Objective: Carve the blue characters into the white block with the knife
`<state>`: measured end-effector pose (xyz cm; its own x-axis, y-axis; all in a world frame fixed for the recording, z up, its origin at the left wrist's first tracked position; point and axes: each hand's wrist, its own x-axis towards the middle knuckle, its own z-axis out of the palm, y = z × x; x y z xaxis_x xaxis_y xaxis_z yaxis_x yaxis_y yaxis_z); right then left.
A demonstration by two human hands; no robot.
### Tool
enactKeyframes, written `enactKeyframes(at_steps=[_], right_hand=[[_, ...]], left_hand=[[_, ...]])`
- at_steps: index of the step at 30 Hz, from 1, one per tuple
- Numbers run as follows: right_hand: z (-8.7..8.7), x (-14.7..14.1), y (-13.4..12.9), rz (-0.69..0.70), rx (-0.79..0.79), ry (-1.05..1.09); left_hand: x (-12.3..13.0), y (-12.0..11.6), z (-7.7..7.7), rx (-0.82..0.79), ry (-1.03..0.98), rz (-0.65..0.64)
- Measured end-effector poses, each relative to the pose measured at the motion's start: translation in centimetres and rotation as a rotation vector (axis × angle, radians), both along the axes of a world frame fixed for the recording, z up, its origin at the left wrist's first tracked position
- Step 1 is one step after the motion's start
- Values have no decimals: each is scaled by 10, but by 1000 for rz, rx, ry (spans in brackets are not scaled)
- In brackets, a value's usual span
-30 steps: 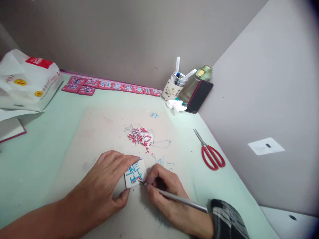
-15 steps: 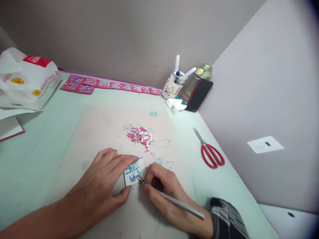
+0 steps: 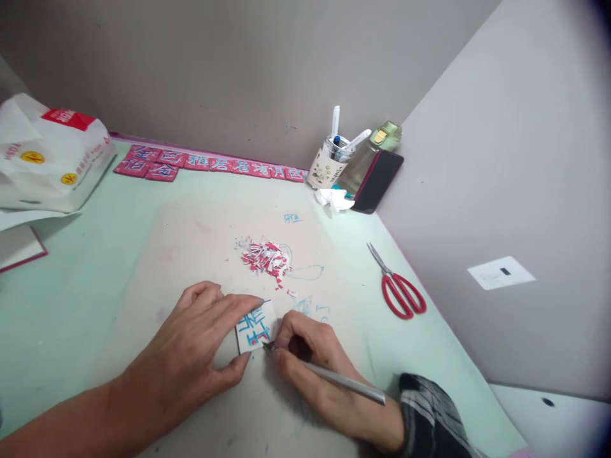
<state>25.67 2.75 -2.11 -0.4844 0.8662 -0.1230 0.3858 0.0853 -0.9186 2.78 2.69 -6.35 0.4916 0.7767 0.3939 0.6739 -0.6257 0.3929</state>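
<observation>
Near edge of table (image 3: 86,273), middle, on beige mat (image 3: 181,254): white tile (image 3: 268,318) with blue strokes and small red spots. Left hand (image 3: 191,337) grips tile, fingers at far edge, thumb at near edge; fingers cover part of it. Right hand (image 3: 319,362) grips silver knife (image 3: 353,384), tip at tile's near right part; exact contact can't tell.

Just beyond tile, mid-mat: loose pile of red and white shavings (image 3: 267,257), few bits strayed toward hands. Blue marks on mat, some partly under right hand.

Right edge of table: scissors (image 3: 403,296), red handles, near right hand but apart. Far right corner: jar (image 3: 326,168) with pens, green-lidded bottle (image 3: 356,168), dark phone (image 3: 379,181) leaning on it, crumpled tissue (image 3: 334,200) in front. Far edge: row of red tiles (image 3: 205,163) with light blue characters, doubled at left end. Far left corner: white bag (image 3: 52,152), red-edged item (image 3: 19,248) in front, cut off by frame.
</observation>
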Motion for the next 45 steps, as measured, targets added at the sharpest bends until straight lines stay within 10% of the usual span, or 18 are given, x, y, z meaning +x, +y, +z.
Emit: enactKeyframes(at_steps=[28, 38, 45], right_hand=[[-5, -7, -4, -141, 47, -5], [-7, -9, -6, -194, 74, -4], [-26, -11, -14, -37, 688, -96]], left_hand=[[-10, 6, -3, -193, 14, -13], [10, -2, 2, -28, 36, 66], [10, -3, -4, -8, 57, 77]])
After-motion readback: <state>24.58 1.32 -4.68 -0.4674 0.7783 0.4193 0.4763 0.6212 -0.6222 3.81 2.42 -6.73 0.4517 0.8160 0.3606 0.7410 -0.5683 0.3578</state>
